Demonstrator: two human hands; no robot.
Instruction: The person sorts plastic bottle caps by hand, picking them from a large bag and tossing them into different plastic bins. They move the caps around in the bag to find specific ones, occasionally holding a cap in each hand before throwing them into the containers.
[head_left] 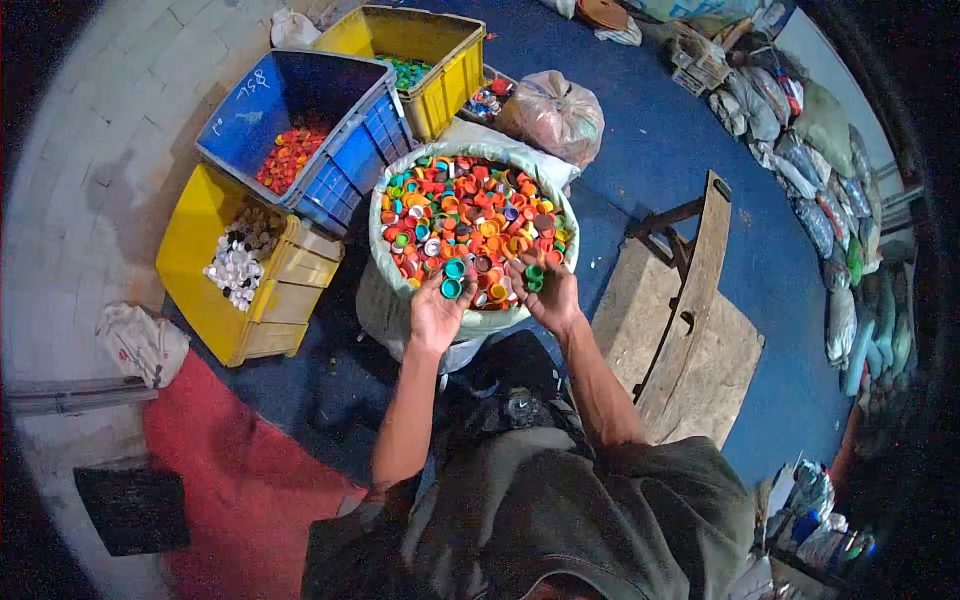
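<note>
A large round sack [374, 225] is full of mixed bottle caps [470, 215] in red, orange, yellow, green, blue and white. Over its near edge, my left hand [438, 312] is palm up with teal caps [453, 278] resting at its fingers. My right hand [550, 298] is beside it to the right, fingers curled around green caps [534, 278]. Both hands are just above the pile, apart from each other.
Left of the sack stand a blue crate [350, 150] with red and orange caps, a yellow crate [290, 290] with white caps, and another yellow crate [445, 90] with green caps. A tied bag [555, 115] sits behind; a wooden bench [690, 300] stands right.
</note>
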